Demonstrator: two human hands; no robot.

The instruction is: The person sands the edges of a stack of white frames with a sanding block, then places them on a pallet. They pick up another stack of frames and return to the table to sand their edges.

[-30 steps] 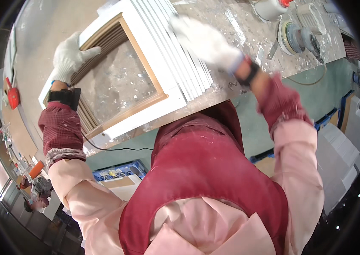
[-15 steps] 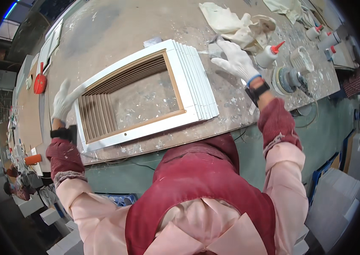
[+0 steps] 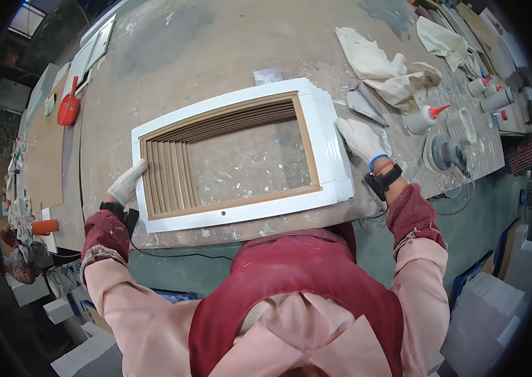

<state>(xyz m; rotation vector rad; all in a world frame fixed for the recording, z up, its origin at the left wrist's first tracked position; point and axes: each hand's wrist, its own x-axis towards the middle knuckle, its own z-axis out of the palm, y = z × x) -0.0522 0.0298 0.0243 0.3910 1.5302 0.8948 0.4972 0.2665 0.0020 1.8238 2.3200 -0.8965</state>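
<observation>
A stack of white rectangular frames (image 3: pixel 241 213) with brown inner edges lies near the table's front edge, the table top showing through its opening. My gloved left hand (image 3: pixel 126 183) is closed on the stack's left side, its fingertips over the top frame's rim. Against the right side, close to the far corner, rests my gloved right hand (image 3: pixel 360 139), fingers together and the far ones partly hidden by the frames. Between them, both hands hold the stack. Just beyond my right hand lies a grey folded sheet or pad (image 3: pixel 366 105).
Cream cloths (image 3: pixel 385 69) lie at the far right. White bottles with red tips (image 3: pixel 420 120), a white tub (image 3: pixel 461 125) and a corded round sander (image 3: pixel 442 154) stand near the right edge. A red paddle-shaped tool (image 3: pixel 68 108) lies left; a small grey block (image 3: pixel 268 76) sits behind the stack.
My right hand has come away from the grey sheet to the stack's right side. My left hand has closed onto the left side. The frames' right edges look less fanned out.
</observation>
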